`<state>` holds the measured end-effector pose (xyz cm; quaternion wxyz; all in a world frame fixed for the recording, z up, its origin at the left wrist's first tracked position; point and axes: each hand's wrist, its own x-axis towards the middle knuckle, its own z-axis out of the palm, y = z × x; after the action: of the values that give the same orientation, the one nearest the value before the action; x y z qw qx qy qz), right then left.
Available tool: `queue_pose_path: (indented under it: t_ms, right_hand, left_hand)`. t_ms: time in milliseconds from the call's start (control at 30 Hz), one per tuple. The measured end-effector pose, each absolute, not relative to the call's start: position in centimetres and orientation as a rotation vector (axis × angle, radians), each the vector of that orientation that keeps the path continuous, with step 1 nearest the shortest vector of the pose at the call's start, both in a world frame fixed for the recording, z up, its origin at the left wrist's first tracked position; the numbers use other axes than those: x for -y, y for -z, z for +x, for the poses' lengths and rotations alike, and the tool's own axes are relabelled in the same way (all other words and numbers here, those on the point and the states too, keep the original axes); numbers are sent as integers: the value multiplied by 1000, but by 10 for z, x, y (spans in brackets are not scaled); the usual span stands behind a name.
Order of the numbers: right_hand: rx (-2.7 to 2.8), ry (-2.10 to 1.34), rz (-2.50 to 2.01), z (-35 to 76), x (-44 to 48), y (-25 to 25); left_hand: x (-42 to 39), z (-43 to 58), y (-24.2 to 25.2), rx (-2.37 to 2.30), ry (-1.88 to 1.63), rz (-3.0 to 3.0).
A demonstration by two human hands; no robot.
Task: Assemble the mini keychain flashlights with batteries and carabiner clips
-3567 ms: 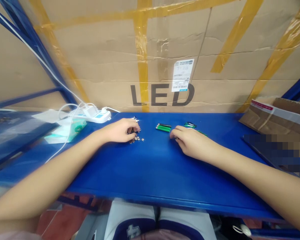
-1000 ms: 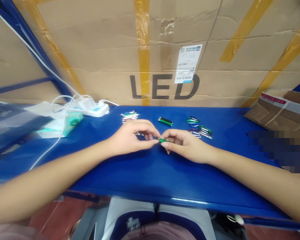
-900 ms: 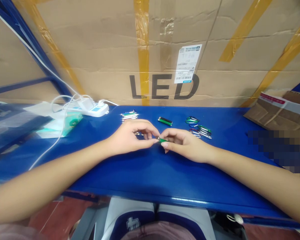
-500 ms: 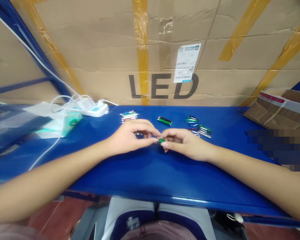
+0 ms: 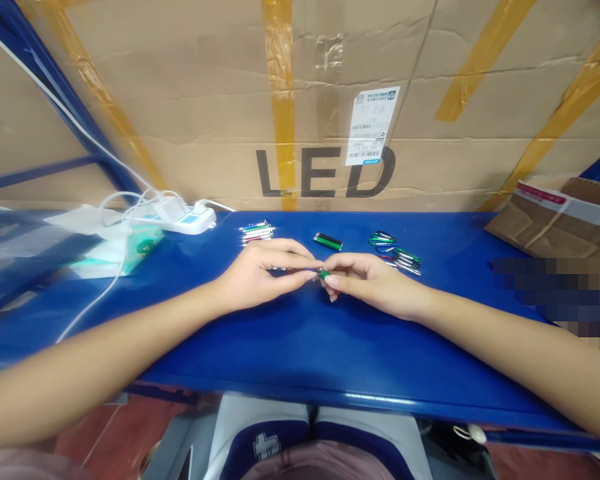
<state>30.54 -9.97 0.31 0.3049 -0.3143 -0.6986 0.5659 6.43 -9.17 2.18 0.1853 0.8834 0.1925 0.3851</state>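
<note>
My left hand (image 5: 260, 273) and my right hand (image 5: 367, 283) meet over the middle of the blue table (image 5: 300, 347). Both pinch a small green tube (image 5: 323, 274) between their fingertips, the right hand round its body, the left at its left end. Whatever else the left fingertips hold is too small to make out. Behind the hands lie a green and black tube (image 5: 329, 241), a small bunch of silver and green pieces (image 5: 257, 231), and a heap of green clips (image 5: 396, 255).
A large cardboard box marked LED (image 5: 325, 173) stands as a wall behind the table. A white power strip (image 5: 187, 218) with cables and a white and green packet (image 5: 120, 250) sit at the left. An open carton (image 5: 555, 217) lies at the right.
My hands came together from apart, my right one bringing the green tube. Over the last second the pinched tube has slid deeper into my right fingers, so less of it shows.
</note>
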Motion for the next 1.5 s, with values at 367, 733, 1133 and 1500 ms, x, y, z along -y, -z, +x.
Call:
queue_pose_path:
  t_ms: [367, 733, 1133, 1500]
  right_hand:
    - [1413, -1755, -653, 303, 97, 6]
    - [1415, -1696, -629, 303, 96, 5]
    - [1688, -1620, -627, 305, 98, -1]
    - [1847, -1537, -677, 308, 99, -5]
  left_hand:
    - [89, 64, -17, -336, -1057, 2779]
    - [91, 65, -12, -415, -980, 2680]
    - [65, 36, -37, -591, -658, 2958]
    - [47, 22, -36, -838, -310, 2949]
